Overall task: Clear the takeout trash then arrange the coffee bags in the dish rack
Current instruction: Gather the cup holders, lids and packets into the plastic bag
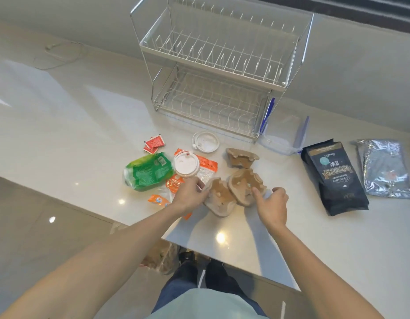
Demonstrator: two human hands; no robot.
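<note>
Three brown pulp cup carriers lie on the white counter. My left hand (pixel 190 196) grips the edge of the nearest carrier (pixel 220 199). My right hand (pixel 272 203) pinches the second carrier (pixel 243 186) beside it. The third carrier (pixel 241 157) lies just behind them. Two white cup lids (pixel 186 164) (pixel 206 141), a green wrapper (pixel 148 171), orange sauce packets (pixel 174 183) and red packets (pixel 153 143) lie to the left. A black coffee bag (pixel 335 178) and a silver coffee bag (pixel 383 169) lie to the right. The two-tier wire dish rack (pixel 213 61) stands behind, with nothing on it.
A clear plastic container with blue trim (pixel 284 139) sits by the rack's right foot. A white cable (pixel 59 54) lies far left on the counter. Below the counter edge a brown paper bag (pixel 162 259) stands on the floor near my legs.
</note>
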